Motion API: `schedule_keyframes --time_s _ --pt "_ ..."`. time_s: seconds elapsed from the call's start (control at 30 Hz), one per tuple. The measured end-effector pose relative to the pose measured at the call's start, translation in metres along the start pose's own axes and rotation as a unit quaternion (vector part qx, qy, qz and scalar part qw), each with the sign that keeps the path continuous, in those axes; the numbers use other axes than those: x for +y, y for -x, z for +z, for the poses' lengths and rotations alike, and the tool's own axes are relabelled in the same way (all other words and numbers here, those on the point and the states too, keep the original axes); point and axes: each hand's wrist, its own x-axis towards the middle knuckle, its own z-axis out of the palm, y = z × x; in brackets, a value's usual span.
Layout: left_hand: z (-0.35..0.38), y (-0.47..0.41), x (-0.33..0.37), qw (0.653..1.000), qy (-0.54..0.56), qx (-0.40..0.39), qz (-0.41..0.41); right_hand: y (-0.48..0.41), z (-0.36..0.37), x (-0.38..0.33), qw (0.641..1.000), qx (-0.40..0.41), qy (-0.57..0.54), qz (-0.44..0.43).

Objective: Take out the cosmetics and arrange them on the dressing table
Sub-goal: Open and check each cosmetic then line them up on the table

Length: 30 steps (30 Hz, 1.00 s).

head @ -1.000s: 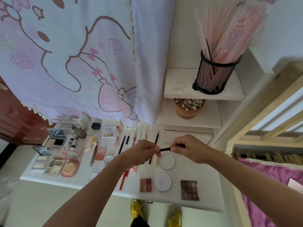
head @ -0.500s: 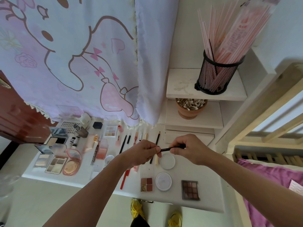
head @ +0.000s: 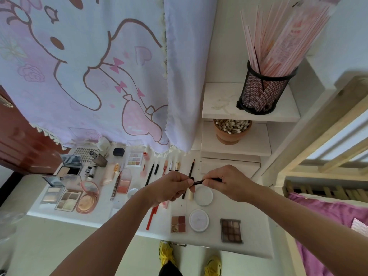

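Slim dark pencil (head: 198, 182) pinched between both hands (head: 169, 188) (head: 229, 182) above dressing table (head: 123, 218)

Two bare forearms (head: 111, 230), yellow shoes (head: 166, 253), dark trouser leg (head: 169, 270).

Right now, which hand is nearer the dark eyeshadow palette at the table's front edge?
Right. The right hand is just beyond the palette, nearly in line with it; the left hand is farther off, beyond and to its left.
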Motion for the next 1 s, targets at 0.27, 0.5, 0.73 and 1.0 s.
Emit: schedule_keyframes --time_s 0.27,0.5,0.73,1.0 --pt "0.000 0.000 0.004 0.999 -0.042 0.005 -0.007 0.000 0.004 -0.011 0.986 -0.065 0.153 0.019" --pt "-0.004 0.001 0.004 0.999 -0.047 -0.008 -0.009 0.003 0.005 -0.010 0.978 -0.050 0.195 -0.044" --pt "-0.003 0.001 0.003 0.999 -0.040 -0.006 -0.003 0.006 0.004 -0.008 0.969 -0.041 0.236 -0.051" --pt "-0.005 0.003 -0.006 1.000 -0.019 -0.008 -0.012 0.009 -0.003 0.002 0.994 -0.032 0.107 0.000"
